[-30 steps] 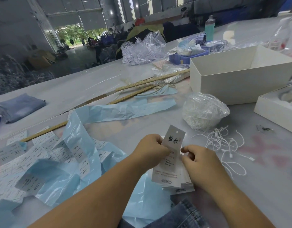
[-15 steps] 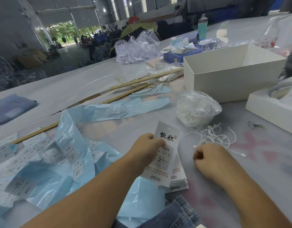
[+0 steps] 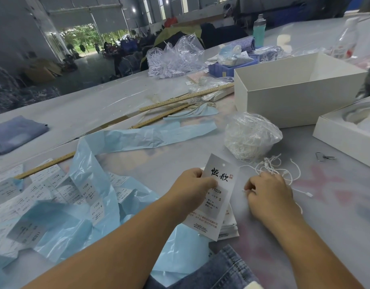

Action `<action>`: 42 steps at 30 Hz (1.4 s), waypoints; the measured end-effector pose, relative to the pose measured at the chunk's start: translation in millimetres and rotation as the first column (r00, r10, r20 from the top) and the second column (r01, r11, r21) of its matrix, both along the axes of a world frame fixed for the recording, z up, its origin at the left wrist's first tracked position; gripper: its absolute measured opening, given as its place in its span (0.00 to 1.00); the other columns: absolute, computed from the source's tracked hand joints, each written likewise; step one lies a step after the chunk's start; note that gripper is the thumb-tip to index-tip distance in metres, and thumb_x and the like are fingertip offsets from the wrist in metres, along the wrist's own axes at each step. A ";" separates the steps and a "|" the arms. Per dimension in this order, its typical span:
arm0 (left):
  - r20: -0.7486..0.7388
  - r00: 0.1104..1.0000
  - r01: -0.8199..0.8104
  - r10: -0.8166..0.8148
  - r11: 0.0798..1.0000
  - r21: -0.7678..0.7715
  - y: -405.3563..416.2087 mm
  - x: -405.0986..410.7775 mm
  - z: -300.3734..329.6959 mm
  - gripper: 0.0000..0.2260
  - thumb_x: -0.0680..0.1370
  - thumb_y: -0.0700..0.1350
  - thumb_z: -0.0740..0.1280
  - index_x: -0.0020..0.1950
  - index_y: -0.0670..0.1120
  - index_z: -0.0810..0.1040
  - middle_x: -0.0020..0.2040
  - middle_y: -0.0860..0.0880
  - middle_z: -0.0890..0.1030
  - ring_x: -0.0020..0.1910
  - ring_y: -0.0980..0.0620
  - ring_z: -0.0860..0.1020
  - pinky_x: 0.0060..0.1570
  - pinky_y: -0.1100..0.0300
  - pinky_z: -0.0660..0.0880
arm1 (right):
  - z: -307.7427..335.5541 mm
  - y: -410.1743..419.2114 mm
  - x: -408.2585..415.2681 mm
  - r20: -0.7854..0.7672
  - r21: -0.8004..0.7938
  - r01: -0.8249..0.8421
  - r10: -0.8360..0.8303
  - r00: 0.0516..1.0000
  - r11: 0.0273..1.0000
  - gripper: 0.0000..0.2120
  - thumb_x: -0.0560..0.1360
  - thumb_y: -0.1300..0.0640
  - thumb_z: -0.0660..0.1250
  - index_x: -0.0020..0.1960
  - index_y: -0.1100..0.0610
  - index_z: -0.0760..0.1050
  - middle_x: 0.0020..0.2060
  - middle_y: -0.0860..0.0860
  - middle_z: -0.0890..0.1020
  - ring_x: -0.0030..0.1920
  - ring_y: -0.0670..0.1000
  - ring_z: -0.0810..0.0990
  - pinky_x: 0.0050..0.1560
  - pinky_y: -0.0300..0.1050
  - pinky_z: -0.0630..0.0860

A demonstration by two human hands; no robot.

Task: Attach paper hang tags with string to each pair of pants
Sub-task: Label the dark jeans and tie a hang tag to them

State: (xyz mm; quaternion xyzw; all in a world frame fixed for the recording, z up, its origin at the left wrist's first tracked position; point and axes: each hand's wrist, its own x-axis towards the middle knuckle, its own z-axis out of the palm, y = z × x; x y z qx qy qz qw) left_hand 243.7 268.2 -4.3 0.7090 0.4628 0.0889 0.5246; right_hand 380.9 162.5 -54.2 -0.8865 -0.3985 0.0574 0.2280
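Observation:
My left hand grips a white paper hang tag with black lettering, held upright over a small stack of tags on the table. A punched hole shows near the tag's top. My right hand lies just right of the tag and pinches the end of a white string. Loose white strings lie behind that hand, and a clear bag of strings sits beyond them. Blue denim pants lie at the near edge below the tag.
Crumpled light blue plastic and several printed labels cover the left. Wooden rulers lie behind. An open white box and a second box stand at the right. A metal clip lies near them. Folded blue cloth sits far left.
My right hand left the tag, went right to the loose strings, and now pinches a string end. My left hand has kept the tag upright, raised slightly.

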 end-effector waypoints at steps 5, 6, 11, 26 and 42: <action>0.016 0.999 -0.028 0.027 0.998 0.051 -1.3 0.2 2.6 0.04 0.78 0.46 0.66 0.51 0.52 0.78 0.42 0.53 0.84 0.37 0.53 0.81 0.33 0.61 0.71 | 8.5 -0.2 -8.8 -0.036 0.424 -0.075 0.100 0.994 0.902 0.04 0.76 0.63 0.66 0.44 0.56 0.78 0.42 0.49 0.80 0.48 0.54 0.75 0.53 0.50 0.72; 0.019 0.999 -0.028 0.026 0.997 0.067 -1.5 0.4 2.9 0.04 0.78 0.46 0.66 0.52 0.52 0.77 0.43 0.52 0.84 0.37 0.53 0.81 0.33 0.62 0.71 | 9.9 -0.4 -10.6 -0.088 0.480 -0.072 0.129 0.988 0.874 0.05 0.77 0.62 0.65 0.43 0.55 0.77 0.40 0.47 0.80 0.45 0.51 0.76 0.50 0.45 0.73; 0.035 0.999 0.027 -0.031 0.994 0.104 -3.7 1.2 3.9 0.06 0.76 0.47 0.67 0.52 0.54 0.76 0.44 0.53 0.85 0.40 0.51 0.83 0.36 0.60 0.74 | 18.4 -2.2 -16.8 -0.321 0.672 -0.011 0.304 0.897 0.741 0.11 0.79 0.62 0.62 0.42 0.49 0.72 0.30 0.48 0.79 0.31 0.43 0.76 0.34 0.35 0.72; 0.151 0.944 0.274 -0.293 0.952 0.134 -18.6 -10.4 73.3 0.09 0.78 0.42 0.70 0.55 0.39 0.79 0.52 0.38 0.83 0.49 0.41 0.83 0.53 0.47 0.79 | 62.1 -19.5 -41.6 -0.274 0.682 -0.085 0.361 0.891 0.726 0.10 0.78 0.61 0.66 0.42 0.49 0.79 0.33 0.48 0.84 0.36 0.46 0.82 0.35 0.40 0.78; 0.312 0.950 -0.108 0.013 0.951 0.289 -108.7 -202.1 189.6 0.12 0.78 0.37 0.67 0.37 0.48 0.82 0.33 0.50 0.84 0.31 0.54 0.82 0.32 0.61 0.78 | 200.5 -91.6 -154.0 0.113 0.464 -0.572 0.595 0.796 0.677 0.09 0.74 0.50 0.69 0.36 0.48 0.82 0.31 0.43 0.82 0.36 0.41 0.78 0.34 0.35 0.74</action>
